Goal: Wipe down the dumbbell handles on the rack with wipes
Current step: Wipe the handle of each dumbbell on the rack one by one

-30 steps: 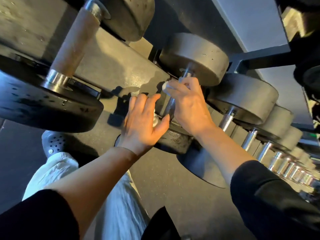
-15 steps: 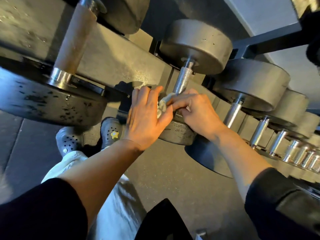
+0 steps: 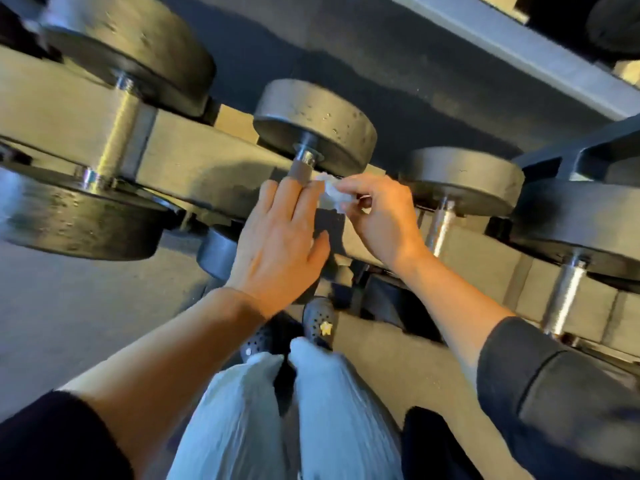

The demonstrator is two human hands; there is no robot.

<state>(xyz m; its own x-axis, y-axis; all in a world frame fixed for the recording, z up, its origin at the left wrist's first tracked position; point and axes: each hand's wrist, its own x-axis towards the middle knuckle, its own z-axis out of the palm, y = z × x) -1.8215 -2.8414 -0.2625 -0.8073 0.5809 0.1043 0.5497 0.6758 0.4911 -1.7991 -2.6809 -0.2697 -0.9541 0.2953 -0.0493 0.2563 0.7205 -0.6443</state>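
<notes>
A row of grey dumbbells lies on the slanted rack (image 3: 207, 157). In the middle, one dumbbell (image 3: 315, 119) shows a dark handle (image 3: 299, 173) just above my fingers. My left hand (image 3: 280, 237) lies flat with straight fingers over the lower part of that handle. Beside it, my right hand (image 3: 374, 213) pinches a crumpled white wipe (image 3: 330, 192), held just right of the handle. The lower head of this dumbbell is hidden behind my left hand.
A large dumbbell (image 3: 114, 133) with a metal handle sits to the left. Further dumbbells (image 3: 464, 181) with chrome handles (image 3: 438, 223) run to the right. Below are the grey floor (image 3: 69, 306), my light trousers and dark perforated shoes (image 3: 318, 323).
The view has swung right along the rack. Both hands left the earlier chrome handle; my left hand now lies over a dark handle and my right hand has lifted the wipe beside it.
</notes>
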